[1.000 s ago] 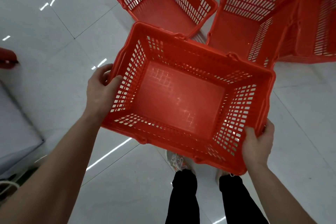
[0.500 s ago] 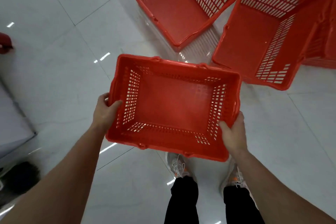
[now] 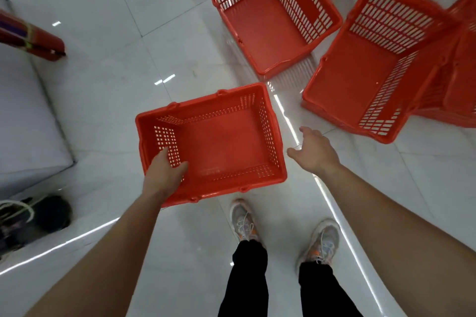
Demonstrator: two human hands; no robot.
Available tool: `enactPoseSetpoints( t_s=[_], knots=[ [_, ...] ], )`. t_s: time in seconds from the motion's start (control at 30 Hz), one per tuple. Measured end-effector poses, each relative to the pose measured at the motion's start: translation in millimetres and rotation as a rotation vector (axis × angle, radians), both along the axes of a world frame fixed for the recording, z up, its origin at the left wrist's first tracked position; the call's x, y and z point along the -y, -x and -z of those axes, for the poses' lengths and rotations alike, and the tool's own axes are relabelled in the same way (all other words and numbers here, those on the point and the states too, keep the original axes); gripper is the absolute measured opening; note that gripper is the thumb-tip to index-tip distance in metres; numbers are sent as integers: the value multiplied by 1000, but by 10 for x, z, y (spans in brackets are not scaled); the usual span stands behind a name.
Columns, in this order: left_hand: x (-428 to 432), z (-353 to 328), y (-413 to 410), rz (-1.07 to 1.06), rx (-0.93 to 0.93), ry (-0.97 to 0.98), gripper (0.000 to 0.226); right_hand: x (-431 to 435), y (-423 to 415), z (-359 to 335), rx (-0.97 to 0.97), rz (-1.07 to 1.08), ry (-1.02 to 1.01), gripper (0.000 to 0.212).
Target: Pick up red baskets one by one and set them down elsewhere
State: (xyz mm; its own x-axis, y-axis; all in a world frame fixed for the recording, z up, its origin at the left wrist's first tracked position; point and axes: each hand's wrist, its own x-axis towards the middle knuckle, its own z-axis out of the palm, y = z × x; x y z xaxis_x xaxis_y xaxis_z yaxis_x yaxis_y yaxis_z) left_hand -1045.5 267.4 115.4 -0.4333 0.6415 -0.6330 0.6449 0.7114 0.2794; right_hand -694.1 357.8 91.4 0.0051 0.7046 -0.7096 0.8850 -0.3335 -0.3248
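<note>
Head view: a red basket (image 3: pixel 221 141) is gripped at its near left corner by the left hand (image 3: pixel 163 175), thumb curled inside the wall. It's held over the white floor (image 3: pixel 128 72), just ahead of the shoes (image 3: pixel 243 221). Beside the basket's right wall, the right hand (image 3: pixel 315 152) is spread loose, nothing held. More baskets (image 3: pixel 273 26) are seen beyond it.

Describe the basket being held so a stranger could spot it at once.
On the white tiled floor are several red baskets. Find the red basket nearest the person's shoes. It alone has a left hand gripping its corner, while the right hand hovers open beside it.
</note>
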Motion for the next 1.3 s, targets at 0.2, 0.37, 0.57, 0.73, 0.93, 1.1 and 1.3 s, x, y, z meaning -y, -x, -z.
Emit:
enactPoseSetpoints(
  t_s=[0.2, 0.37, 0.57, 0.73, 0.93, 1.1, 1.3],
  knots=[
    [-459, -747, -1429, 218, 52, -24, 74, -191, -1248, -992, 117, 27, -79, 72],
    [-871, -1454, -2725, 451, 113, -120, 57, -265, -2572, -1826, 143, 145, -151, 78],
    [-1256, -2249, -4185, 623, 141, -197, 59, -9, -4189, -2754, 242, 282, -209, 76],
    [-1511, -2728, -5157, 707, 128, -225, 71, 237, -5137, -3265, 270, 396, -214, 76],
    [-1990, -2583, -5978, 744, 139, -222, 72, -31, -5823, -3140, 267, 442, -184, 78],
    [-2508, -1926, -6525, 641, 176, -162, 74, -603, -6242, -2468, 196, 450, -148, 76],
    [-2986, -812, -7078, 532, 174, -73, 75, -1343, -6718, -1215, 52, 503, -140, 63]
  ],
)
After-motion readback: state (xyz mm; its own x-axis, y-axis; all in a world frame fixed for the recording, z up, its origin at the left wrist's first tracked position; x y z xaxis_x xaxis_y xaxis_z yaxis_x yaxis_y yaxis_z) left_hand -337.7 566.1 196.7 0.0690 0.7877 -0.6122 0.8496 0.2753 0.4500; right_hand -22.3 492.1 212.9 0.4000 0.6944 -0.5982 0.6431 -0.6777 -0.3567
